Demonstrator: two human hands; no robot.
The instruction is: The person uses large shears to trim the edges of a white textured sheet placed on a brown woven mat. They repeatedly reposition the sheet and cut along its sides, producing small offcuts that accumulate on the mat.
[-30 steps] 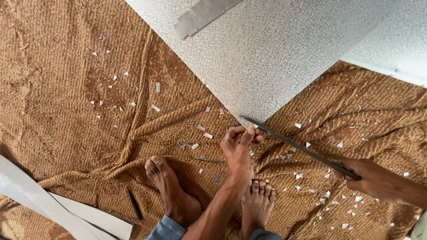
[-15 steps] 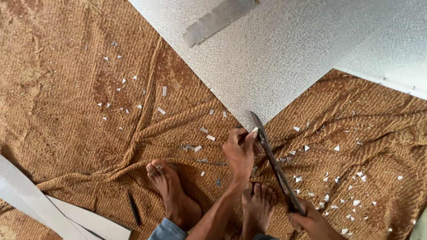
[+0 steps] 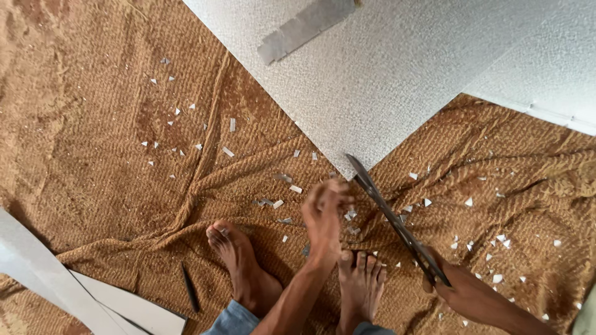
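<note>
Right hand (image 3: 462,291) at 5 o'clock grasps long scissors (image 3: 397,223) pointing at a white textured sheet (image 3: 397,80) at 12 o'clock; blurred left hand (image 3: 326,214), grip unclear, hovers over scrap-strewn brown woven floor cloth (image 3: 93,124)

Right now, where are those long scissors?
In the head view, the long scissors lie right of centre, handles gripped in the right hand. Their tip sits at the corner of the white textured sheet, just right of the blurred left hand.
</note>
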